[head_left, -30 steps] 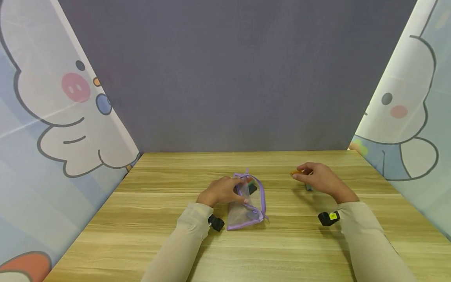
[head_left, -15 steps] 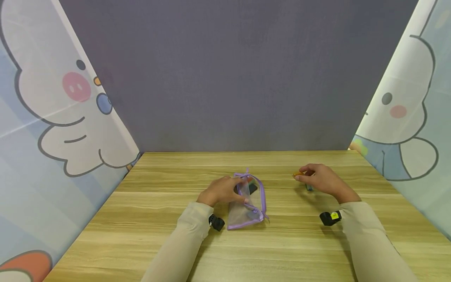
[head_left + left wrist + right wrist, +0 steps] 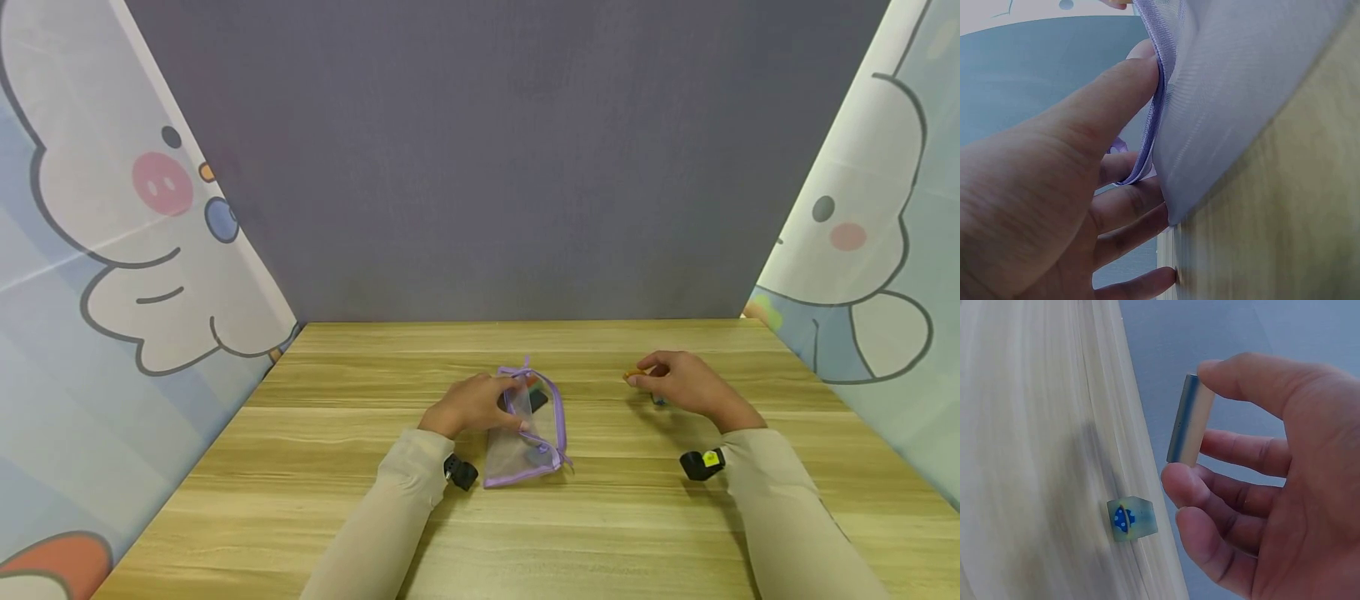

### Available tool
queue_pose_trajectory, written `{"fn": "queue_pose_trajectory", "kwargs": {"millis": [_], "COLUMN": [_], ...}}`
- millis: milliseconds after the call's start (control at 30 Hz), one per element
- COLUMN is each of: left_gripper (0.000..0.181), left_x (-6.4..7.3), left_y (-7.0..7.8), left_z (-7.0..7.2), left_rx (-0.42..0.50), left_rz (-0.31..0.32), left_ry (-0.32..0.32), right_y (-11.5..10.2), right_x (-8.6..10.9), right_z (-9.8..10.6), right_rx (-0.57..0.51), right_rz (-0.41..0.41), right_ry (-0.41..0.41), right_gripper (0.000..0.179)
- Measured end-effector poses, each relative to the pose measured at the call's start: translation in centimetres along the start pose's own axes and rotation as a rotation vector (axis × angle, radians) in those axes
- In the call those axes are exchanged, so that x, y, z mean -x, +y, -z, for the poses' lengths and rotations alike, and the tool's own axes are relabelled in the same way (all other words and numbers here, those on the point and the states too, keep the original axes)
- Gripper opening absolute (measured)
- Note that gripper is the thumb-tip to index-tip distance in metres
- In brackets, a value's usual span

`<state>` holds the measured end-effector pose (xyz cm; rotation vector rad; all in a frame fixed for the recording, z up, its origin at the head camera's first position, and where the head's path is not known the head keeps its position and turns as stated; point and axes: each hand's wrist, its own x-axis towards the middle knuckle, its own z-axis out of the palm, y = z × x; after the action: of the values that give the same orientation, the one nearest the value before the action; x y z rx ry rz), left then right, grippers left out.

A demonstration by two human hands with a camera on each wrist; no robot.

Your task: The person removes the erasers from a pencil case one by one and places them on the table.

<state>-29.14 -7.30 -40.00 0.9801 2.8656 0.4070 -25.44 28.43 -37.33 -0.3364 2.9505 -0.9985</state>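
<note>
My left hand (image 3: 472, 404) holds the open edge of a translucent mesh zipper pouch (image 3: 510, 467) with purple trim. In the left wrist view its thumb lies along the purple zipper edge (image 3: 1159, 100), with fingers on the other side. Red, green and black items (image 3: 537, 401) show through the mesh. To the right, my right hand (image 3: 686, 387) pinches a small rectangular block (image 3: 634, 375) above the table. It looks orange in the head view; the right wrist view shows a pale block with a blue band (image 3: 1188, 422). Below that hand lies a small greenish block (image 3: 1141, 519) with a blue dotted print.
The wood-grain table (image 3: 300, 500) reaches back to a dark grey panel (image 3: 487, 167). Cartoon-printed sheets stand on the left (image 3: 120, 317) and right (image 3: 847, 250). Each wrist carries a small black camera, one on the left (image 3: 460, 472) and one on the right (image 3: 701, 465).
My right hand has shifted slightly right and toward me with the block, covering more of the greenish block in the head view. My left hand and the pouch stay in place.
</note>
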Motion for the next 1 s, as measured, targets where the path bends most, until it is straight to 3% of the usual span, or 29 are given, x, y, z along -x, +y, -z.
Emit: {"fn": "queue_pose_trajectory", "kwargs": {"millis": [633,867,1000], "left_gripper": [0.077,0.077,0.078], "left_x": [0.24,0.08,0.07], "left_y": [0.31,0.17,0.14], "left_z": [0.43,0.21,0.15], "left_rx": [0.0,-0.006,-0.004], "left_rz": [-0.011,-0.013,-0.009], "left_ry": [0.011,0.012,0.011], "right_y": [0.38,0.7,0.8], "right_x": [-0.16,-0.06,-0.03], "right_z": [-0.49,-0.64,-0.71], "right_rx": [0.005,-0.095,-0.089], "right_rz": [0.011,-0.023,-0.019], "right_ry": [0.009,-0.032,-0.021], "right_gripper": [0.054,0.055,0.054]}}
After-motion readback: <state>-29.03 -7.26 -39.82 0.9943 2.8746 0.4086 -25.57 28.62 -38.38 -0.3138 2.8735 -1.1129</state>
